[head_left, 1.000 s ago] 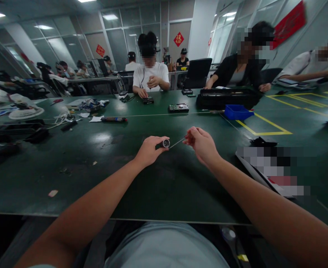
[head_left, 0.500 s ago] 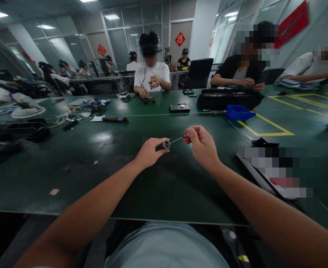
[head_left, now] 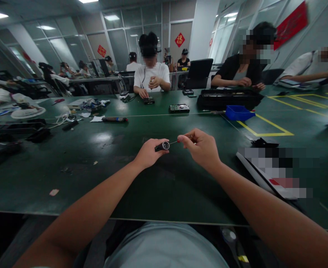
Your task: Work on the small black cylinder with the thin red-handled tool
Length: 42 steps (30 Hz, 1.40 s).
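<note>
My left hand [head_left: 148,152] grips a short black cylinder with a silver end [head_left: 163,146], held above the dark green table [head_left: 102,163]. My right hand [head_left: 201,148] pinches a thin metal rod [head_left: 173,142] with a reddish grip between thumb and fingers. The rod's tip sits at the silver end of the cylinder. Both hands hover over the table's middle, close together.
A blue bin [head_left: 238,112] and a long black case [head_left: 228,98] lie at the back right, with a circuit board [head_left: 179,108] beside them. A blurred flat item [head_left: 275,171] lies at my right. Cables and tools clutter the left. Other people sit across the table.
My right hand has moved left toward the left hand, so less of the rod shows between them. The left hand has stayed almost still.
</note>
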Motion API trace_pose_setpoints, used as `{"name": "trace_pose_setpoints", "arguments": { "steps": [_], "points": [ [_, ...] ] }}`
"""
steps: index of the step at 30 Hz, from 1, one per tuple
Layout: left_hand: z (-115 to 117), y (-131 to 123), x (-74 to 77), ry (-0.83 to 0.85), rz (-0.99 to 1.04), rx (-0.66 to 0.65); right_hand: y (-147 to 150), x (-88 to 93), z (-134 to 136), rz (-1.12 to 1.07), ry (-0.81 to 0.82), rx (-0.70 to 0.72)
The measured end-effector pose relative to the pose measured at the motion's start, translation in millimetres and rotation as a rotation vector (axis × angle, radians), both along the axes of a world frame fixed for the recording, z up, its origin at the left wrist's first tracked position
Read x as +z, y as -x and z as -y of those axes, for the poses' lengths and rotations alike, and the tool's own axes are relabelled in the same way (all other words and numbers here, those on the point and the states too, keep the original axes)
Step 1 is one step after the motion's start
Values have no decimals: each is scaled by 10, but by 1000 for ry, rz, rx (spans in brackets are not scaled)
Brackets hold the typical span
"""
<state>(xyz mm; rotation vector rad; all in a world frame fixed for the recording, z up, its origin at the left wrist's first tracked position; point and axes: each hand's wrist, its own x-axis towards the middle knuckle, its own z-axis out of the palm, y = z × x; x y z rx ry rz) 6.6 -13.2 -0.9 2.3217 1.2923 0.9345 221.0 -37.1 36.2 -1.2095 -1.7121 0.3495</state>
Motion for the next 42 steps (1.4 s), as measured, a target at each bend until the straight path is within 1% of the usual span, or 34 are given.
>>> {"name": "trace_pose_setpoints", "arguments": {
  "steps": [2,6,8,10,13,17,24,26,28,30,33,36,38,40,42],
  "points": [
    [-5,3,-8,-3,5,-7,0,10,12,39,-34,3],
    [-27,11,-35,-13,8,-5,2,5,23,80,-101,122],
    [-36,14,-44,-14,7,5,-2,4,23,92,-109,158],
    [-39,16,-49,-10,5,9,-5,9,22,99,-86,164],
    [-41,18,-53,-6,5,6,-2,23,23,123,-43,133],
    [-42,23,-54,-2,9,1,7,24,34,161,-57,84],
    [-33,17,-33,15,0,2,11,5,50,178,-98,150],
    [-33,15,-31,14,3,1,22,-5,40,88,-80,127],
    [-38,15,-34,7,5,-3,38,-25,20,-62,-33,120],
    [-49,17,-42,-1,-6,-7,58,-57,-11,-198,24,139],
    [-77,24,-49,-24,-37,-12,83,-134,-82,-335,83,153],
    [-126,38,-34,-85,-29,-11,82,-219,-186,-548,162,168],
    [-169,50,-12,-135,-33,-49,58,-257,-264,-711,235,174],
    [-212,65,8,-167,-65,-91,22,-275,-332,-800,318,149],
    [-243,80,16,-168,-104,-97,-9,-281,-373,-815,337,79]
  ]
}}
